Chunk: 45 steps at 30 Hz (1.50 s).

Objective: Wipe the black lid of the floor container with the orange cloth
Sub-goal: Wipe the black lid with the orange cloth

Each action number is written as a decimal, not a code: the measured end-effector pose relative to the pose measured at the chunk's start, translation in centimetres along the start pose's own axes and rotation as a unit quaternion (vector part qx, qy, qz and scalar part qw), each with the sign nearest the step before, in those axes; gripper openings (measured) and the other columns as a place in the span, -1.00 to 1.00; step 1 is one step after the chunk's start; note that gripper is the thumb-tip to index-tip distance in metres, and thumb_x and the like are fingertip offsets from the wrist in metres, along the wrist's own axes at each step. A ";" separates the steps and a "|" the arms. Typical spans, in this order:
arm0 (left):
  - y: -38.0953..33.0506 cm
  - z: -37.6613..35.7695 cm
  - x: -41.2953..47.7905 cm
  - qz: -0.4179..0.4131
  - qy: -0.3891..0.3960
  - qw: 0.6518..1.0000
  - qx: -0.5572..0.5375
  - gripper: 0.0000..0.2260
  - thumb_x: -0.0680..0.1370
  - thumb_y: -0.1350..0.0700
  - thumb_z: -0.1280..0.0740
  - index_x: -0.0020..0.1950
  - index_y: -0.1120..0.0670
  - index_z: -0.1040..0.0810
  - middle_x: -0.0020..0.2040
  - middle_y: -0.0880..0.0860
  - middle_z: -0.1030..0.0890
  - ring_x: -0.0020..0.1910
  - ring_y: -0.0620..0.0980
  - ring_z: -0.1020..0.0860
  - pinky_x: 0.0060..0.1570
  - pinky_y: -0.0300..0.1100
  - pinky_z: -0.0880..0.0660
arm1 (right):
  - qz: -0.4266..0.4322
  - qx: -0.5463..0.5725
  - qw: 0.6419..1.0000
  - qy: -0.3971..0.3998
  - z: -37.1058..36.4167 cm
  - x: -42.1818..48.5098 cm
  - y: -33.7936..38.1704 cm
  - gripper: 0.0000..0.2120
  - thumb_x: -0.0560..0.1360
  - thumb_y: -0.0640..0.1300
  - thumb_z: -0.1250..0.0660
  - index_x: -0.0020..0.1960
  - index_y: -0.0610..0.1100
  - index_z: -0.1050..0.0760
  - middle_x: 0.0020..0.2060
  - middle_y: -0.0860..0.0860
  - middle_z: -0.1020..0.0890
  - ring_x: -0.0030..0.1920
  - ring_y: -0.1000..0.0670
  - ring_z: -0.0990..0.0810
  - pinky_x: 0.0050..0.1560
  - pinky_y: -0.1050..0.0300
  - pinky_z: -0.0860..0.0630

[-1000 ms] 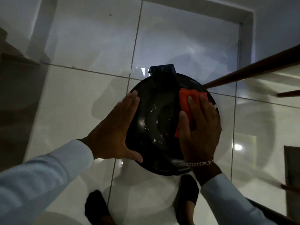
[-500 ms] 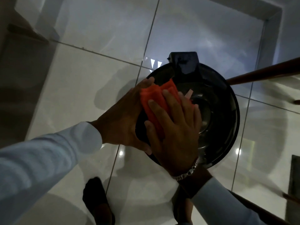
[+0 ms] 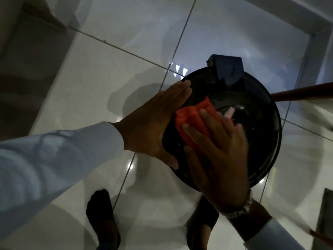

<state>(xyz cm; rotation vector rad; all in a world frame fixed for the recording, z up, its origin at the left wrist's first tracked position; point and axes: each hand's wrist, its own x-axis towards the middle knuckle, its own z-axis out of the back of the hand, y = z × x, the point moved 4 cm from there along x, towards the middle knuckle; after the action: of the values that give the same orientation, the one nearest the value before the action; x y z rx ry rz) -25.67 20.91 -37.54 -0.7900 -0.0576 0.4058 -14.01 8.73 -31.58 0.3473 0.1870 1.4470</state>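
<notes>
The round black lid (image 3: pixel 261 134) of the floor container lies right of centre on the tiled floor, with a dark hinge block (image 3: pixel 227 71) at its far edge. My right hand (image 3: pixel 221 156) lies flat on the lid's left part and presses the crumpled orange cloth (image 3: pixel 192 120) under its fingers. My left hand (image 3: pixel 155 127) rests flat against the lid's left rim, fingers together, with nothing in it. A small pale mark (image 3: pixel 229 111) shows near the lid's middle.
Glossy white floor tiles (image 3: pixel 108 78) surround the container. A brown wooden rail (image 3: pixel 304 92) runs in from the right, touching the lid's edge in view. My two dark-socked feet (image 3: pixel 102 221) stand just below the lid. A dark panel (image 3: pixel 326 217) sits low right.
My right hand and the orange cloth have slid from the lid's right side across to its left side. My left hand has stayed on the left rim.
</notes>
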 end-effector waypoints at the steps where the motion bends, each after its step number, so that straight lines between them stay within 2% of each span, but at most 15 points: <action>1: -0.1 0.1 0.0 -0.001 -0.004 1.000 0.019 0.31 0.11 -0.50 -0.40 0.54 0.04 0.29 0.59 0.02 0.21 0.54 -0.11 0.29 0.49 -0.30 0.30 | -0.026 -0.003 1.000 -0.012 0.5 -0.4 -1.1 -0.59 0.53 0.07 -0.23 0.35 -0.01 -0.45 0.41 -0.16 -0.45 0.43 -0.26 -0.37 0.30 -0.45 -0.30; 4: -0.7 0.5 -0.1 0.004 0.004 0.999 0.035 0.29 0.13 -0.49 -0.39 0.53 0.05 0.30 0.59 0.00 0.27 0.53 -0.11 0.32 0.48 -0.29 0.34 | -0.166 0.013 0.983 -0.083 1.6 0.0 -3.9 -0.53 0.52 0.06 -0.20 0.34 -0.15 -0.49 0.41 -0.20 -0.46 0.41 -0.27 -0.40 0.33 -0.38 -0.33; 6: -1.1 1.1 -0.2 0.012 0.020 0.999 0.043 0.23 0.19 -0.49 -0.36 0.54 0.04 0.29 0.59 -0.02 0.27 0.54 -0.11 0.30 0.51 -0.21 0.30 | -0.220 -0.005 0.969 -0.115 1.6 0.5 -4.1 -0.53 0.52 0.08 -0.20 0.34 -0.14 -0.49 0.40 -0.20 -0.47 0.42 -0.27 -0.40 0.36 -0.34 -0.34; 8: -1.6 2.1 0.1 0.019 0.013 0.999 0.035 0.02 0.36 -0.42 -0.28 0.55 0.04 0.19 0.61 0.00 0.16 0.56 -0.13 0.21 0.55 -0.13 0.23 | -0.210 -0.024 0.970 -0.119 1.2 0.5 -3.8 -0.55 0.53 0.06 -0.22 0.34 -0.11 -0.50 0.38 -0.19 -0.49 0.42 -0.26 -0.40 0.34 -0.33 -0.36; 11: -3.0 3.8 4.1 -0.005 -0.047 0.999 0.022 -0.41 0.60 -0.11 -0.10 0.55 0.11 -0.03 0.59 0.08 -0.07 0.57 -0.08 0.04 0.56 -0.07 0.09 | -0.172 -0.010 0.978 -0.120 1.1 0.0 -4.2 -0.56 0.52 0.04 -0.24 0.36 -0.07 -0.48 0.40 -0.14 -0.49 0.44 -0.21 -0.40 0.31 -0.35 -0.37; 13: -4.2 4.3 8.9 -0.032 -0.053 0.997 0.050 -0.50 0.63 0.05 -0.07 0.53 0.17 -0.09 0.58 0.13 -0.10 0.57 0.00 0.01 0.56 -0.06 0.10 | -0.158 -0.002 0.981 -0.111 1.1 0.2 -4.2 -0.55 0.51 0.04 -0.23 0.38 -0.02 -0.46 0.42 -0.08 -0.47 0.47 -0.15 -0.36 0.33 -0.33 -0.35; 16: -4.6 3.4 13.9 -0.064 -0.011 0.987 0.146 -0.54 0.65 0.09 -0.05 0.54 0.16 -0.08 0.58 0.11 -0.11 0.57 0.06 0.01 0.55 0.05 0.07 | -0.148 0.003 0.983 -0.113 1.3 0.2 -4.6 -0.56 0.51 0.04 -0.23 0.36 -0.04 -0.49 0.41 -0.04 -0.48 0.48 -0.10 -0.36 0.38 -0.30 -0.33; 20: -4.4 3.0 14.4 -0.085 0.006 0.986 0.143 -0.55 0.64 0.10 -0.04 0.52 0.16 -0.15 0.56 0.13 -0.18 0.57 0.09 -0.06 0.54 0.04 0.00 | -0.298 0.030 0.937 -0.182 1.8 -2.9 -6.1 -0.55 0.51 0.03 -0.22 0.33 -0.13 -0.50 0.40 -0.15 -0.48 0.45 -0.18 -0.38 0.37 -0.36 -0.35; 22: -4.6 3.1 14.4 -0.089 0.009 0.986 0.139 -0.55 0.63 0.10 -0.05 0.51 0.17 -0.17 0.55 0.14 -0.21 0.56 0.10 -0.09 0.53 0.05 -0.04 | -0.338 0.027 0.920 -0.195 1.9 -3.5 -5.5 -0.53 0.49 0.04 -0.22 0.33 -0.14 -0.49 0.40 -0.18 -0.47 0.44 -0.24 -0.38 0.38 -0.38 -0.35; 27: -4.6 3.1 14.4 -0.082 0.001 0.990 0.113 -0.55 0.62 0.11 -0.05 0.50 0.19 -0.20 0.53 0.16 -0.24 0.55 0.14 -0.12 0.51 0.10 -0.08 | -0.311 0.000 0.941 -0.132 1.8 0.8 -6.0 -0.55 0.52 0.04 -0.25 0.39 -0.04 -0.43 0.44 -0.11 -0.44 0.49 -0.19 -0.31 0.44 -0.32 -0.28; 32: -4.4 3.0 14.6 -0.083 0.013 0.991 0.107 -0.55 0.62 0.11 -0.05 0.51 0.16 -0.19 0.55 0.13 -0.21 0.56 0.10 -0.09 0.52 0.10 -0.06 | -0.215 -0.009 0.974 -0.069 1.4 -0.8 -4.4 -0.57 0.55 0.02 -0.21 0.40 -0.03 -0.43 0.44 -0.06 -0.44 0.50 -0.13 -0.31 0.46 -0.29 -0.27; 37: -4.3 2.9 14.6 -0.091 0.007 0.990 0.109 -0.55 0.62 0.11 -0.04 0.50 0.17 -0.20 0.55 0.13 -0.22 0.56 0.10 -0.10 0.52 0.09 -0.06 | -0.319 0.002 0.945 -0.075 1.4 1.0 -4.6 -0.53 0.54 0.02 -0.20 0.44 -0.02 -0.37 0.49 -0.06 -0.38 0.53 -0.14 -0.24 0.49 -0.29 -0.21; 41: -4.3 2.8 14.5 -0.106 0.012 0.988 0.116 -0.56 0.63 0.12 -0.04 0.51 0.17 -0.19 0.55 0.12 -0.21 0.56 0.09 -0.09 0.53 0.06 -0.04 | -0.183 -0.015 0.983 -0.022 0.7 -1.0 -2.2 -0.55 0.57 0.05 -0.16 0.44 0.01 -0.37 0.48 -0.01 -0.39 0.53 -0.07 -0.24 0.48 -0.26 -0.24; 43: -4.4 2.8 14.6 -0.103 0.012 0.987 0.120 -0.58 0.64 0.15 -0.07 0.51 0.17 -0.19 0.55 0.12 -0.20 0.56 0.09 -0.08 0.53 0.05 -0.04 | -0.209 -0.015 0.977 -0.035 1.3 -2.3 -2.8 -0.55 0.56 0.07 -0.17 0.42 0.01 -0.40 0.47 -0.02 -0.40 0.52 -0.08 -0.27 0.45 -0.29 -0.26; 45: -4.3 2.8 14.6 -0.104 0.008 0.988 0.117 -0.58 0.64 0.14 -0.07 0.51 0.17 -0.19 0.55 0.13 -0.20 0.56 0.09 -0.09 0.53 0.05 -0.04 | -0.287 -0.014 0.956 -0.061 1.1 -1.3 -2.9 -0.55 0.55 0.06 -0.20 0.41 0.01 -0.41 0.46 -0.03 -0.42 0.51 -0.11 -0.30 0.44 -0.30 -0.27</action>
<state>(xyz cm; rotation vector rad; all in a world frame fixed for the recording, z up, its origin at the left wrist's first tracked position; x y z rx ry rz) -11.32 25.58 -33.99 -0.5492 -0.0752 0.2022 -11.14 7.07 -31.68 0.3240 0.1503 0.8504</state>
